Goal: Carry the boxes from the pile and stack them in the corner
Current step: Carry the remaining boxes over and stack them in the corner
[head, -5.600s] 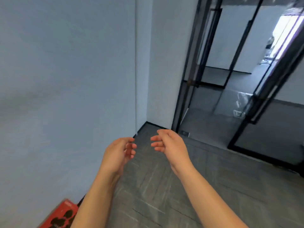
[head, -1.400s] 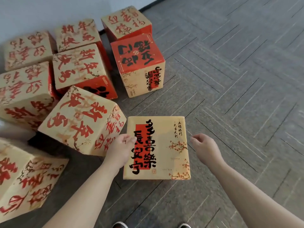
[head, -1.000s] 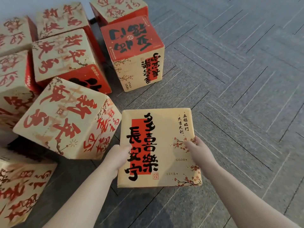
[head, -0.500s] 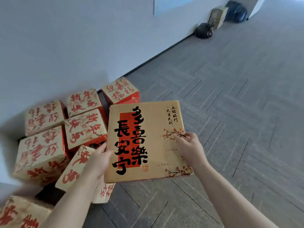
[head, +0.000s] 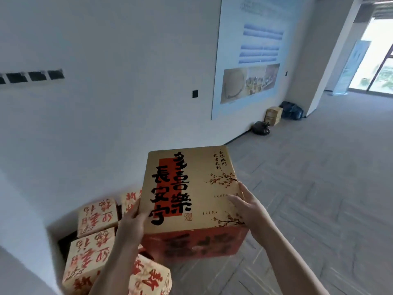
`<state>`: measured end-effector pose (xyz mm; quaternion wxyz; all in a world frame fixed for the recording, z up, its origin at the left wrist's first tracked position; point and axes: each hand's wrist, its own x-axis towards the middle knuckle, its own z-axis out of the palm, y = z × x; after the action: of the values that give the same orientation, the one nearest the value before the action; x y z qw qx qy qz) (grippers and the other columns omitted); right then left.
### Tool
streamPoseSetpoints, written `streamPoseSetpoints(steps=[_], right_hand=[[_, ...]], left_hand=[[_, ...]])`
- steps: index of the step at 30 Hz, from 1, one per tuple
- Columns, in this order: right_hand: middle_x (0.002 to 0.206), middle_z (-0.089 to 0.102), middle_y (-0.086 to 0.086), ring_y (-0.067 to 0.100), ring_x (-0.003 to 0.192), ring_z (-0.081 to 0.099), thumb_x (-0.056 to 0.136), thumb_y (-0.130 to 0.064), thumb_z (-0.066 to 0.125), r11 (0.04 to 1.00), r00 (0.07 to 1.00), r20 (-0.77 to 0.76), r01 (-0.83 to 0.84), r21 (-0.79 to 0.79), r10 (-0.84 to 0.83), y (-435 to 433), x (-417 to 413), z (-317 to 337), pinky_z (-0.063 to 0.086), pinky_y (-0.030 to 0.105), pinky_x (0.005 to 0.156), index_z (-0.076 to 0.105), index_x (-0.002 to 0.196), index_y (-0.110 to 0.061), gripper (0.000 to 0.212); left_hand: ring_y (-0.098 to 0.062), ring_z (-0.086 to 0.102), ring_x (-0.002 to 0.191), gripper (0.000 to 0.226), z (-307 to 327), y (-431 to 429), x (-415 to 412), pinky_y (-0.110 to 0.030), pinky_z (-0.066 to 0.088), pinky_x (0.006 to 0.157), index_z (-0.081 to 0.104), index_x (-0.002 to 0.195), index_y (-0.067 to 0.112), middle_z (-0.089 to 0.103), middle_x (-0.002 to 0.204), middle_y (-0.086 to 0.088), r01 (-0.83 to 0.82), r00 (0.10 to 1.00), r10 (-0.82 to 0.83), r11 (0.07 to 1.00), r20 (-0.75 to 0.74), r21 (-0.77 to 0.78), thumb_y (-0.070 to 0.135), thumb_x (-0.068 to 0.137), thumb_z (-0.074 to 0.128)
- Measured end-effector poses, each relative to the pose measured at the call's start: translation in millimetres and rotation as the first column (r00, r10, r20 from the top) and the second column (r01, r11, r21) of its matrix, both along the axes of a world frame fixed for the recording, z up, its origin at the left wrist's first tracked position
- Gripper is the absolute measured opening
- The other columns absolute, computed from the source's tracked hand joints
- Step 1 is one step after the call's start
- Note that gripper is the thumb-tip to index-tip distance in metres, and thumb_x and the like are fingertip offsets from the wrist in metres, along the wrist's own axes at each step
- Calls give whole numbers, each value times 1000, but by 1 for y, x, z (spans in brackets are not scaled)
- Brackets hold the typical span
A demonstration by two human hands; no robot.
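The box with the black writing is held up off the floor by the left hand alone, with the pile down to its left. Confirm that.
Not the left hand alone: the head view shows the right hand gripping the box at its right edge too, so both hands hold it. It is up off the floor, with the pile down to its left.

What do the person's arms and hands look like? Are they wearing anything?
The left arm and right arm are bare as far as the picture shows, with no sleeves in sight. The left hand and right hand have no gloves, and I see no watch, bracelet or rings.
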<state>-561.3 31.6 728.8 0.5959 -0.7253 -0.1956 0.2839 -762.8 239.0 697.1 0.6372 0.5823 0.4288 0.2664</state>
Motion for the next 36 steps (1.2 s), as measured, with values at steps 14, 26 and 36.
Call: streamPoseSetpoints(steps=[14,26,36], right_hand=[[107,80,-7,17,88,79,99,-25,66,983,990,62,-131,130,124,94,-55,30,66,44,78,63,129,-33,31],[121,76,-1,23,100,78,99,-23,69,808,818,20,-572,138,575,184,-53,-5,65,52,83,59,140,-34,44],[115,76,-5,17,89,79,104,-17,61,437,430,-79,-888,146,899,170,-229,-19,65,35,72,52,138,-39,42]], left_hand=[[-27,73,99,29,49,29,-102,-47,57,85,66,126,31,77,107,-3,-207,967,195,976,164,61,19,101,56],[-26,73,108,34,38,-19,-151,-53,54,97,60,135,39,74,121,-2,-582,811,575,811,105,54,25,105,51],[-16,74,84,16,28,-150,-291,-28,53,59,64,115,21,77,86,5,-951,307,950,308,56,-17,19,103,53]])
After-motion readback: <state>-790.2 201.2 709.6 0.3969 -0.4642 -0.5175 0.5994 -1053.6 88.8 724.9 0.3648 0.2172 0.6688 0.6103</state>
